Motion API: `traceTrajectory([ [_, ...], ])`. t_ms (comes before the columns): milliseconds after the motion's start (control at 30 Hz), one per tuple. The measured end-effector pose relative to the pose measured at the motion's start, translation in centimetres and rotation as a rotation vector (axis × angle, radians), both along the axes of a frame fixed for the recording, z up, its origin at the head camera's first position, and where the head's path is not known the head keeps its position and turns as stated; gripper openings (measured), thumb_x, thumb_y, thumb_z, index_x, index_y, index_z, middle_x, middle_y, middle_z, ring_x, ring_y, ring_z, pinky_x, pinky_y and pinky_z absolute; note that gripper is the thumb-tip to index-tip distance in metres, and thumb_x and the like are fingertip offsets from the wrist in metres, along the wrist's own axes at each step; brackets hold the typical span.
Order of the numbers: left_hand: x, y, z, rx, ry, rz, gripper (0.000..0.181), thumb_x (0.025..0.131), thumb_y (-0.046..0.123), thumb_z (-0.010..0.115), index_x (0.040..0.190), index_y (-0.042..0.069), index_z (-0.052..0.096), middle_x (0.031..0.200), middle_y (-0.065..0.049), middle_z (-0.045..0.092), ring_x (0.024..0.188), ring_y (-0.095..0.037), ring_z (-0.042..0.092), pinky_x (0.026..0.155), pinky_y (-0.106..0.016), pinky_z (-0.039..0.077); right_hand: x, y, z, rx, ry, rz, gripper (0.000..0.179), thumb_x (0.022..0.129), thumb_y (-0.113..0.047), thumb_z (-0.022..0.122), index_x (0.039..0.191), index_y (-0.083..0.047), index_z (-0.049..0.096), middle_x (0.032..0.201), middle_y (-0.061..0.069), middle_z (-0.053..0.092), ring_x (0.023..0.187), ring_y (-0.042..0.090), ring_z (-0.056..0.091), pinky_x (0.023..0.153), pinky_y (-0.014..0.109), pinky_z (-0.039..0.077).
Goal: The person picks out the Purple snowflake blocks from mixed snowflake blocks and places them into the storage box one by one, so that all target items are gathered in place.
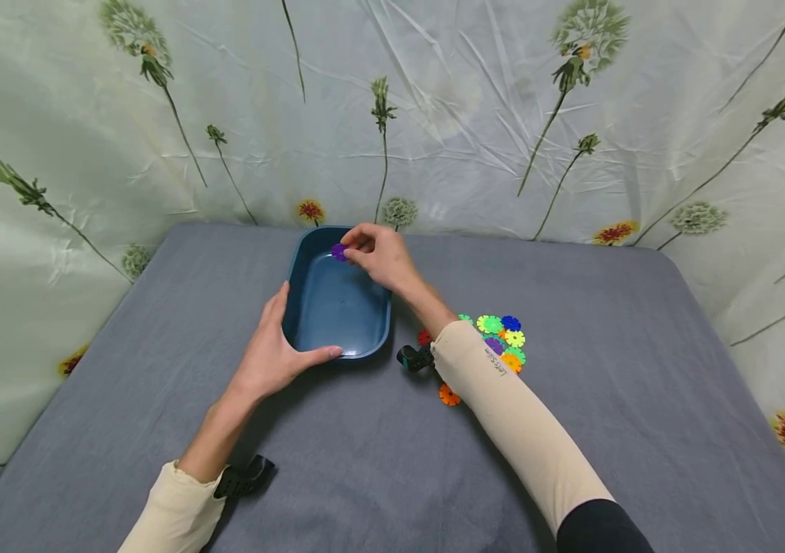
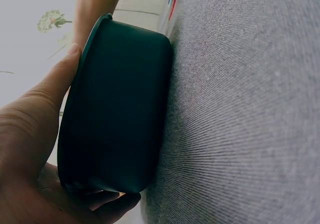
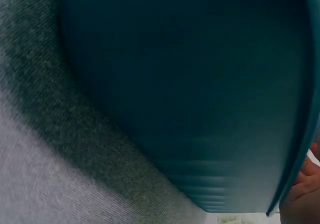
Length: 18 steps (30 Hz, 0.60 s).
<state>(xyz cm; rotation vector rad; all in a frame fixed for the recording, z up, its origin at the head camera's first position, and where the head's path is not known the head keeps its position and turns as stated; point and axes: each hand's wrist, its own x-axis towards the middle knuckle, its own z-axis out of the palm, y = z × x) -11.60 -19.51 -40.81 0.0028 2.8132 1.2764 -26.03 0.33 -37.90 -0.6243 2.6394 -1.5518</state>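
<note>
A deep blue plastic basin (image 1: pixel 337 303) stands on the grey cloth. My left hand (image 1: pixel 271 353) grips its near left corner, thumb along the near rim and fingers along the left side; the left wrist view shows those fingers reaching round the outer wall of the basin (image 2: pixel 115 109). Over the far part of the basin, my right hand (image 1: pixel 384 257) pinches a purple snowflake disc (image 1: pixel 339 252) between thumb and fingers. In the right wrist view the basin's outer wall (image 3: pixel 200 94) fills most of the picture and hides the disc.
Several colourful snowflake discs (image 1: pixel 491 324) lie in a loose pile right of the basin, partly hidden by my right sleeve (image 1: pixel 517 415). An orange disc (image 1: pixel 449 395) lies nearer to me. A flower-printed curtain (image 1: pixel 462 115) hangs behind the cloth-covered table (image 1: pixel 607 330).
</note>
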Motion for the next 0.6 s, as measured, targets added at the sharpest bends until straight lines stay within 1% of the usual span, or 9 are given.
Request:
traceTrajectory([
  [167,0.1,-0.1,0.0,0.0,0.005,0.001,0.136,0.075,0.052,0.091,0.169,0.012,0.001,0.174,-0.021,0.013,0.156,-0.045,0.026,0.122,-0.067,0.028,-0.1,-0.5,-0.1,0.087,-0.015,0.002,0.011,0.098,-0.011,0.073,0.108,-0.007,0.075,0.098,0.01,0.076,0.081,0.018,0.067,0.067,0.021,0.05],
  [367,0.2,-0.2,0.1,-0.005,0.002,0.002,0.136,0.076,0.052,0.091,0.169,0.013,0.0,0.174,-0.021,0.012,0.157,-0.045,0.024,0.123,-0.067,0.027,-0.6,-1.0,0.3,0.183,-0.031,0.033,0.011,0.1,-0.014,0.071,0.109,-0.009,0.075,0.101,0.009,0.075,0.085,0.018,0.067,0.069,0.024,0.051],
  [600,0.2,-0.1,0.1,-0.003,0.012,-0.005,0.134,0.077,0.052,0.09,0.169,0.014,0.0,0.174,-0.02,0.012,0.158,-0.043,0.024,0.123,-0.065,0.028,-1.4,-1.6,0.3,0.185,-0.048,0.052,0.009,0.098,-0.007,0.072,0.106,-0.005,0.075,0.098,0.012,0.074,0.083,0.019,0.068,0.071,0.023,0.052],
])
